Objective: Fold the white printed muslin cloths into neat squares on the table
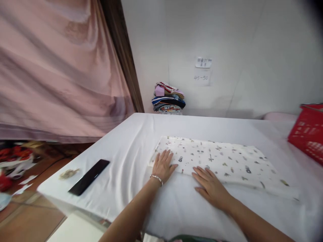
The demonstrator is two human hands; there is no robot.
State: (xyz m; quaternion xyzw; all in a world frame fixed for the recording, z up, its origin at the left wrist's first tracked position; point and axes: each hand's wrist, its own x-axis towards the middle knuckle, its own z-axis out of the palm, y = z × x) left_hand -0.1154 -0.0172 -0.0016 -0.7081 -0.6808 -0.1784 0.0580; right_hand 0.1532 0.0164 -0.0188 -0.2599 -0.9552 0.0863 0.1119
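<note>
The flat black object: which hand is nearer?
Left: the left hand is to the right of the black object, on the patterned cloth; the right hand lies farther right.

The left hand (163, 167) wears a thin, silver-coloured bracelet (157, 178) at the wrist (153, 184); the right hand (211, 189) and both forearms (135, 211) are bare.

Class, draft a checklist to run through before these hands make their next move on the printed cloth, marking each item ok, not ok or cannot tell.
1. Left hand laid on the printed cloth, fingers extended: ok.
2. Right hand at the cloth's near edge: ok.
3. Black flat object apart from the cloth: ok.
4. Red basket apart from the cloth: ok.
5. White table cover free of wrinkles: not ok, creases run left of the cloth.
6. Cloth's underside smooth: cannot tell, it is hidden.
</note>
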